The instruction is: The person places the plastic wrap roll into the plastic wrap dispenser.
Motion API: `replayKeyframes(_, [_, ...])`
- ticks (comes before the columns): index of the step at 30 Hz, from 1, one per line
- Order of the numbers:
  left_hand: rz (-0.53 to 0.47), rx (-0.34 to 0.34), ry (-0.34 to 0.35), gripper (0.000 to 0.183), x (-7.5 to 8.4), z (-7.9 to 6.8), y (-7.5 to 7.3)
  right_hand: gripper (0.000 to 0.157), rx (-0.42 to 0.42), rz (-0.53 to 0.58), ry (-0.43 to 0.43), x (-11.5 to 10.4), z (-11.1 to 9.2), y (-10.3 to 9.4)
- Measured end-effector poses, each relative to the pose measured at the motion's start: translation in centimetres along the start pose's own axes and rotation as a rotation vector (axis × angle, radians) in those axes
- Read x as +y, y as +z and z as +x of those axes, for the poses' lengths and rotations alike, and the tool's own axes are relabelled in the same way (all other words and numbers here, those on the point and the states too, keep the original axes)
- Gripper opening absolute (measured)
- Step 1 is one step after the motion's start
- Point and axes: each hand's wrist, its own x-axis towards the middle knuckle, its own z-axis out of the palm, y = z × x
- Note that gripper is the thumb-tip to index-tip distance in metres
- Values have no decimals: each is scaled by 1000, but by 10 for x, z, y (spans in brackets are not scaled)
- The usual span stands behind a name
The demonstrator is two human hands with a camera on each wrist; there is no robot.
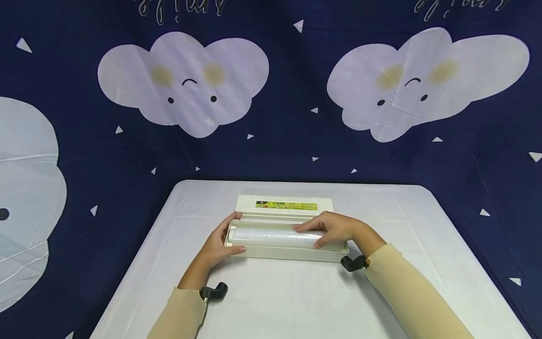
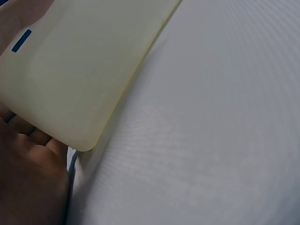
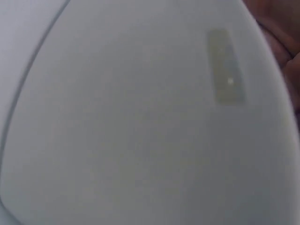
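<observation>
A long cream-coloured cling film dispenser box (image 1: 288,254) lies crosswise on the table, its lid (image 1: 245,205) tipped back on the far side. Inside it sits a clear roll of cling film (image 1: 267,237). My left hand (image 1: 213,248) grips the box's left end, thumb at the near edge and fingers behind. With thumb and fingers spread across the roll's right part, my right hand (image 1: 340,228) holds it in the box. The left wrist view shows the box wall (image 2: 79,70) above my left palm (image 2: 33,173); the right wrist view is mostly filled by the box end (image 3: 140,126).
A white cloth covers the table (image 1: 271,296). Behind it hangs a dark blue curtain (image 1: 292,94) with cloud prints. Each wrist carries a small black camera, one on the left (image 1: 216,291) and one on the right (image 1: 353,263). A yellow-green label (image 1: 286,205) marks the lid.
</observation>
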Motion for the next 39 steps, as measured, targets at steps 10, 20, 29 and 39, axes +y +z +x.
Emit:
replayKeyframes(10, [13, 13, -11, 113, 0, 0, 0, 69, 9, -43, 12, 0, -1, 3])
replayKeyframes(20, [0, 2, -2, 112, -1, -1, 0, 65, 10, 18, 21, 3, -2, 3])
replayKeyframes(29, [26, 5, -10, 112, -2, -1, 0, 59, 56, 19, 57, 1, -3, 7])
replayKeyframes(39, [0, -9, -3, 112, 0, -2, -1, 53, 125, -80, 49, -5, -7, 4])
